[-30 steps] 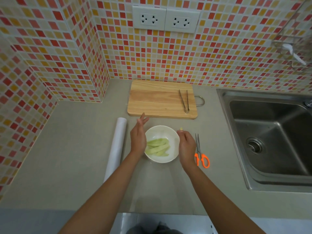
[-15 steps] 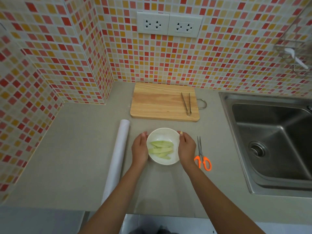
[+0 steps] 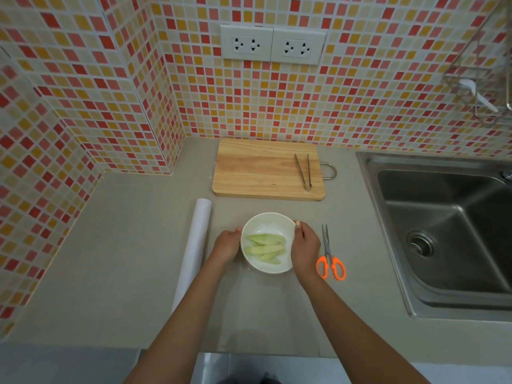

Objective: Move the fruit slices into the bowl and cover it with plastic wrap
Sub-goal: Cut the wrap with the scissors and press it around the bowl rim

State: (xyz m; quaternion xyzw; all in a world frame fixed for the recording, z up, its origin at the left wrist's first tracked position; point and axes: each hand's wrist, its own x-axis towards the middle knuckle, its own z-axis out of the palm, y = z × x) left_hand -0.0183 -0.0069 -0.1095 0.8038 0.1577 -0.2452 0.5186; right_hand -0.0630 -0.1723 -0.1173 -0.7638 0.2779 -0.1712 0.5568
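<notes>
Left hand [image 3: 226, 244] lies against the left side of the white bowl [image 3: 267, 223], fingers curved along its outer wall. Right hand [image 3: 304, 246] cups the right side, fingers bent round the wall, thumb tip at the rim. Both hands hold the bowl between them; it sits on the grey counter [image 3: 124, 245], near the front edge.

Fruit slices [image 3: 266, 247]: pale green, long, several lying roughly parallel in the bottom of the bowl. Faint glints at the bowl's near rim and on the counter in front of it; cannot tell whether film covers the bowl.

Plastic wrap roll [image 3: 194, 250]: white, lying lengthwise on the counter just left of the left forearm, apart from the bowl.

Scissors [image 3: 329, 256]: orange handles, blades shut and pointing away, just right of the right hand.

Cutting board [image 3: 260, 170]: wooden, beyond the bowl, against the tiled wall. Metal tongs [image 3: 304, 171] rest on its right part.

Steel sink [image 3: 443, 231] at far right. Two wall sockets [image 3: 273, 44] above the board.
</notes>
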